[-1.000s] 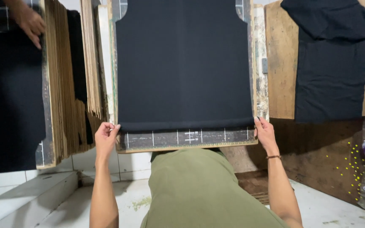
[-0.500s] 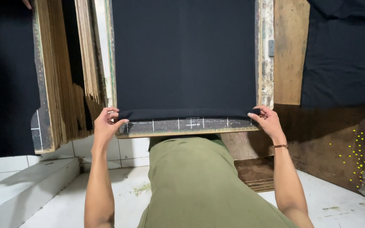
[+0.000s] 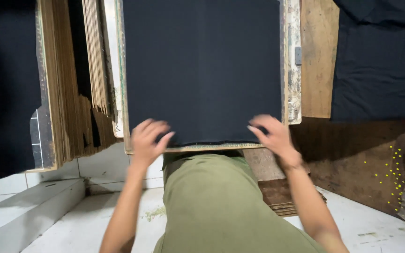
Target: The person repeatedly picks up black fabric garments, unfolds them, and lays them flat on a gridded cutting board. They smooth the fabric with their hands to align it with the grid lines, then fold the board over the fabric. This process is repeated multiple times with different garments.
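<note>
Left hand (image 3: 148, 138) flat on the black fabric (image 3: 202, 70), fingers spread wide, gripping nothing. Right hand (image 3: 272, 136) likewise pressed down at the hem, fingers splayed, though blurred, so contact perhaps only light. Fabric stretched over a wooden board (image 3: 294, 61), lower edge just above the olive-green trousers (image 3: 212, 201). Stack of boards (image 3: 62, 93) leaning to the left. Second black garment (image 3: 373, 61) hanging at right.
</note>
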